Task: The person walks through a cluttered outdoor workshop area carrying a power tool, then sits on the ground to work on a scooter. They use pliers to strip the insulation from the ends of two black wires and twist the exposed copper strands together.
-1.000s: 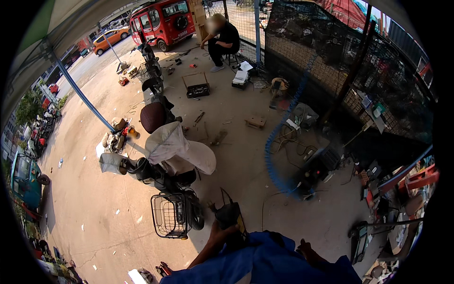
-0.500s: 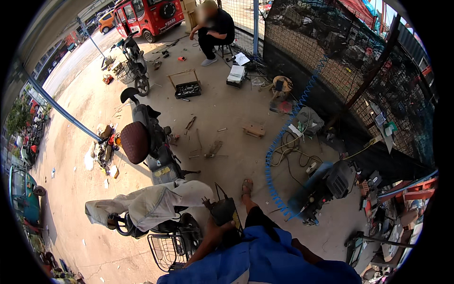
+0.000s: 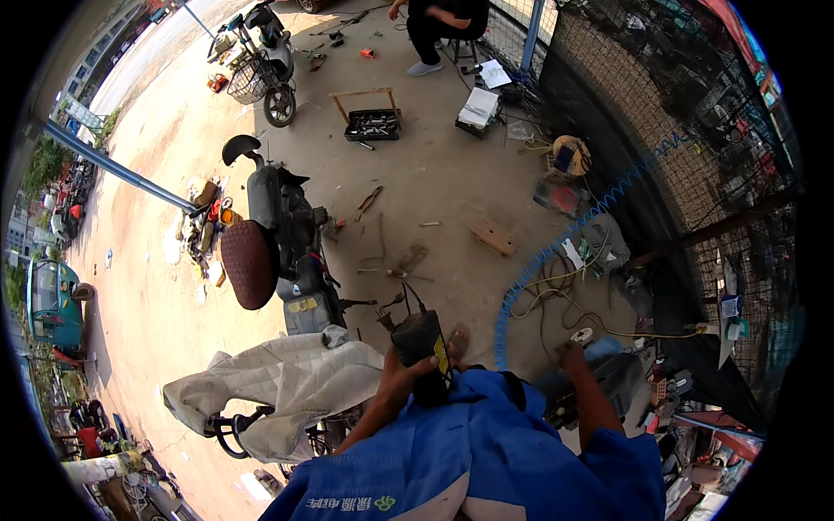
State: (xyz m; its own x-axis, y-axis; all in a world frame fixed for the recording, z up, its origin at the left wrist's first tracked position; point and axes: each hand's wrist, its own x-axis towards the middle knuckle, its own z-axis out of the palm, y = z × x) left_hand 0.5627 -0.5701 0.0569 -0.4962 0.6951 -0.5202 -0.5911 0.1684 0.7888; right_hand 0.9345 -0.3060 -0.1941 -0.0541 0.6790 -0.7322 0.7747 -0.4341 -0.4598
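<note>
The left hand point(image 3: 407, 375) grasps the black box point(image 3: 416, 338), left of the right hand point(image 3: 572, 357), whose state I cannot tell. Carrying seems the step; the next move calls for minding the box's plug point(image 3: 385, 320).

Your left forearm point(image 3: 372, 427) slants far and to the right from beside your torso point(image 3: 495, 443). Your left hand point(image 3: 405, 377) is closed in a grip, its thumb point(image 3: 425, 366) lying toward the right. Your right forearm point(image 3: 594, 398) stretches far and leftward from a bent elbow at the near right. Your right hand point(image 3: 571, 359) sits well apart from the left, its fingers too dark to read. Between them, farther than your torso, shows one foot point(image 3: 460, 341).
</note>
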